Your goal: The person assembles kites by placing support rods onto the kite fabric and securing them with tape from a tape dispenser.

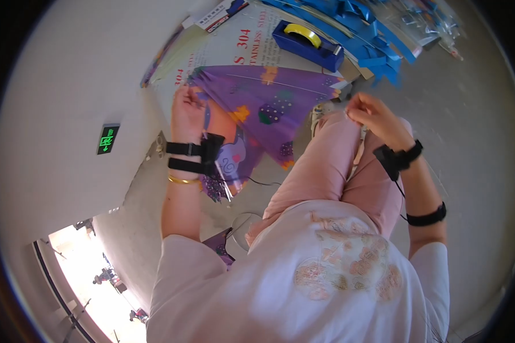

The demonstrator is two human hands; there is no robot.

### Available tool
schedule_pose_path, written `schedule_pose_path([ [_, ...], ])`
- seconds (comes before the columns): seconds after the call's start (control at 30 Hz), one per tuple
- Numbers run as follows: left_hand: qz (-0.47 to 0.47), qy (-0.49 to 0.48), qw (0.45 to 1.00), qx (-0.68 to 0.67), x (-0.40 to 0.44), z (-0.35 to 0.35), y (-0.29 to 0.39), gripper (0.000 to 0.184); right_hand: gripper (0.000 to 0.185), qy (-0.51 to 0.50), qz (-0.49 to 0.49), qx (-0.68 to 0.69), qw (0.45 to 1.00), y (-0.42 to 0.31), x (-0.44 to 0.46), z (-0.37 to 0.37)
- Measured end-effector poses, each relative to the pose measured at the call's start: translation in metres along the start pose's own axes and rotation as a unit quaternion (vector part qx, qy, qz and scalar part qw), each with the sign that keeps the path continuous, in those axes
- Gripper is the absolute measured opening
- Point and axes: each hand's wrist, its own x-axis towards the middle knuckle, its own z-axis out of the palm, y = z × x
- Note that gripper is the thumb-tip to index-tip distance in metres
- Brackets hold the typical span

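A purple patterned fabric (pixel 280 97) with orange and dark green shapes spreads over the work surface and hangs down over its near edge. My left hand (pixel 187 106) is at the fabric's left corner, fingers curled; whether it grips the cloth is unclear. My right hand (pixel 369 110) is raised to the right of the fabric, above my right knee, with thumb and index finger pressed together. Anything between those fingertips is too small to make out. Black straps circle both forearms.
A blue tape dispenser (pixel 308 46) with yellow tape stands on a printed board (pixel 229 51). Blue ribbons (pixel 377 34) and clear plastic pieces (pixel 435 23) lie beyond it. A purple piece (pixel 219 246) is low beside my seat. A green exit sign (pixel 108 139) is on the left wall.
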Motion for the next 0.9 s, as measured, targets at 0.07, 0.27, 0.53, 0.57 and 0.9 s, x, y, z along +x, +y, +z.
schedule_pose_path([
  [0.07, -0.015, -0.011, 0.999, 0.034, 0.029, -0.004, 0.001, 0.013, 0.011, 0.015, -0.013, -0.001, 1.0, 0.005, 0.02, -0.002],
  [0.27, -0.049, -0.055, 0.981, 0.178, 0.112, -0.037, -0.032, 0.01, 0.015, 0.068, 0.067, -0.028, 0.995, 0.029, 0.062, -0.008],
  [0.53, -0.01, -0.009, 0.918, 0.396, 0.172, -0.058, -0.08, 0.015, 0.017, 0.149, 0.044, -0.188, 0.97, 0.089, 0.114, -0.003],
  [0.57, 0.0, -0.008, 0.924, 0.381, 0.174, -0.056, -0.085, 0.018, 0.017, 0.149, 0.05, -0.186, 0.97, 0.095, 0.115, -0.004],
  [0.9, 0.059, 0.012, 0.915, 0.398, 0.205, -0.088, -0.129, 0.02, 0.016, 0.195, 0.032, -0.332, 0.922, 0.096, 0.127, 0.008],
])
